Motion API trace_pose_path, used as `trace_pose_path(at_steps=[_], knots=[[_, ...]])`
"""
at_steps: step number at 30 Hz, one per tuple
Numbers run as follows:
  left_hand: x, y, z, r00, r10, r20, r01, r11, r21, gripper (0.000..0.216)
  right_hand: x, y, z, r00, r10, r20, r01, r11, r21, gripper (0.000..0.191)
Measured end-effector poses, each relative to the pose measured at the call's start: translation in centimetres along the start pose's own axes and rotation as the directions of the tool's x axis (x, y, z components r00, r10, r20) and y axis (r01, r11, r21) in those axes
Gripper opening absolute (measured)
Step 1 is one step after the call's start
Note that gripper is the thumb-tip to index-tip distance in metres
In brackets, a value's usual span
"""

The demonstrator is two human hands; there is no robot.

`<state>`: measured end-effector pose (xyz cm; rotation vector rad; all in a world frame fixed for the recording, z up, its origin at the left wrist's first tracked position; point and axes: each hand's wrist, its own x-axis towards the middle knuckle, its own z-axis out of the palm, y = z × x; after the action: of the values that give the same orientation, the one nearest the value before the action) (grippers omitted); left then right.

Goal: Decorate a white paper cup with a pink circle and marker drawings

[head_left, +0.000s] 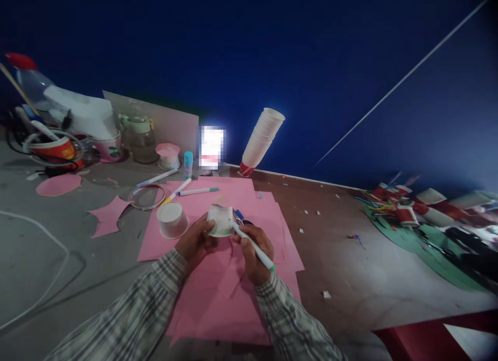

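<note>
My left hand grips a small white paper cup by its side, above the pink paper. Green strokes mark the cup's lower edge. In my right hand is a white marker pen with a green end, its tip at the cup's right side. Just behind that hand lie scissors with a blue part showing, mostly hidden. Another white paper cup stands upside down left of my left hand. Several markers, one of them green-ended, lie beyond.
A tall leaning stack of paper cups rises at the back by the blue wall. Left stand a glue stick, a glass jar and a tape roll. Paper scraps dot the right side, near cups on a green sheet.
</note>
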<state>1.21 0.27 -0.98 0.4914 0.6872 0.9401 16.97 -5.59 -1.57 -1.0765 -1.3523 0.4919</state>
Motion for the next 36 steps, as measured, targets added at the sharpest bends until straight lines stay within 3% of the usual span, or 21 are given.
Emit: trace_pose_path(at_steps=[17,36], knots=[[0.07,-0.1,0.47,0.999,0.037,-0.003,-0.036,0.999,0.036,0.048,0.08,0.17,0.06,1.0,0.006,-0.003,-0.007,0.994,-0.105,0.03],[-0.18,0.11,0.87,0.999,0.036,-0.029,-0.034,0.998,0.056,0.052,-0.02,0.31,0.25,0.997,0.08,0.0,-0.08,0.992,-0.101,0.027]])
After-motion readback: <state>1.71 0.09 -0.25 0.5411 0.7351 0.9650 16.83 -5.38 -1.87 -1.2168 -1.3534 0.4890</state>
